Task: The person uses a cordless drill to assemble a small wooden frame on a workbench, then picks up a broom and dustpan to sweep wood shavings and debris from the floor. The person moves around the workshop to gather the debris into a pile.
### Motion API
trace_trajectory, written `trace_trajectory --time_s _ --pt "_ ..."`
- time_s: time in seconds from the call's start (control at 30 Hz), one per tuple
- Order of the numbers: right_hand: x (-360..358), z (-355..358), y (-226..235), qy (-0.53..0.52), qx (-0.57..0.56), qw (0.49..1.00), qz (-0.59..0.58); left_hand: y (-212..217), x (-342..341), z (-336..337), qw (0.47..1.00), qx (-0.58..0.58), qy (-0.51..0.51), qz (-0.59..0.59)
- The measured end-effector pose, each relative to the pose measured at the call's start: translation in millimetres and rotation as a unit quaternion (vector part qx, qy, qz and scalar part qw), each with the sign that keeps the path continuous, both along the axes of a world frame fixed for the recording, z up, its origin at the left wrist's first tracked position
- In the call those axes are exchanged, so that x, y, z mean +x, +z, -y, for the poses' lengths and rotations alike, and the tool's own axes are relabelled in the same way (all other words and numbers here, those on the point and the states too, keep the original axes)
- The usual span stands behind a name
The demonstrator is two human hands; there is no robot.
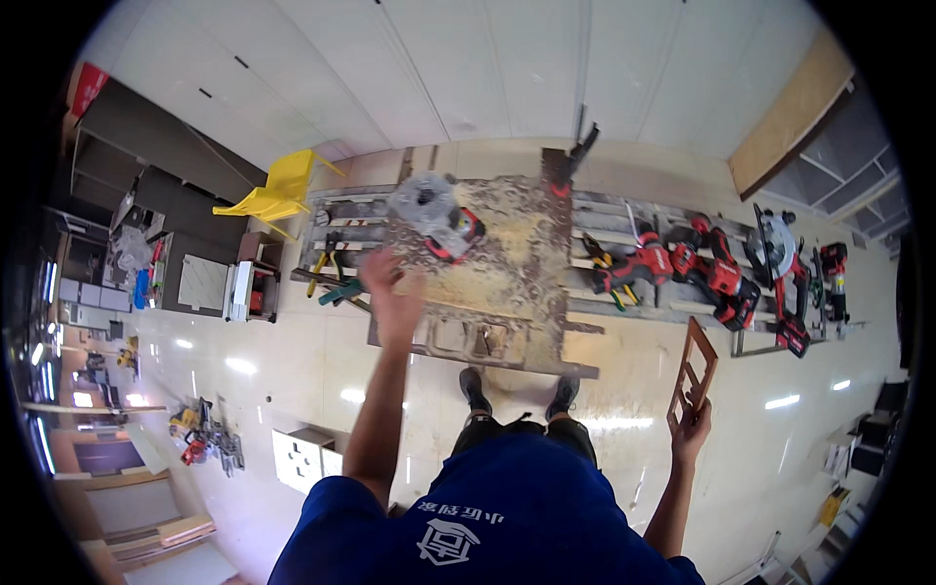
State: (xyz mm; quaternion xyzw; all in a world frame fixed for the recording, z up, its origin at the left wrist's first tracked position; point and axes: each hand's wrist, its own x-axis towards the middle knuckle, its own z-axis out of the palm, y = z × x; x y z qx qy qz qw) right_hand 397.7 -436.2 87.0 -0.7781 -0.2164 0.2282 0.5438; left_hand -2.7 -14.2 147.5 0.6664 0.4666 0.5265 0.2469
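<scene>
Wooden frame (691, 367) gripped by right hand (690, 432); left hand (392, 292) spread above sawdust-strewn workbench (507, 263).

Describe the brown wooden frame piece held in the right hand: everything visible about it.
The wooden frame piece is a flat, reddish-brown panel that looks like wood, with rectangular openings cut through it, so it reads as a small ladder-like frame. It stands nearly upright, tilted slightly, held at its lower end by the right hand, out to the person's right above the glossy floor.
</scene>
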Motion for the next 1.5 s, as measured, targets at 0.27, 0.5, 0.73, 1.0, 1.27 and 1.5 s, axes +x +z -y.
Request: trace_trajectory --time_s 0.27,0.5,0.73,1.0,1.27,1.5 --pt "-119.5 -30.4 23.2 0.011 0.052 0.984 0.170 -20.6 38.3 -70.5 0.970 -0.123 -0.163 0.135" --pt "-193.1 -15.3 48.3 -0.037 -0.006 0.995 0.091 -56.9 33.9 -93.5 0.975 -0.096 -0.137 0.144" --pt "-151.1 -22.5 15.7 -0.017 -0.006 0.999 0.039 5.0 35.5 -98.2 0.985 -0.035 -0.166 0.026" --pt "-111.1 -97.2 41.2 0.030 0.059 0.998 0.009 38.6 15.6 -98.5 0.984 -0.054 -0.144 0.084" --pt "-127.1 -141.7 67.6 0.055 0.074 0.995 0.043 141.4 -89.5 -179.0 0.984 -0.064 -0.153 0.068" --pt "-226.6 -172.2 71.9 0.005 0.073 0.997 0.034 107.3 -170.2 -271.6 0.975 0.039 -0.194 -0.105"
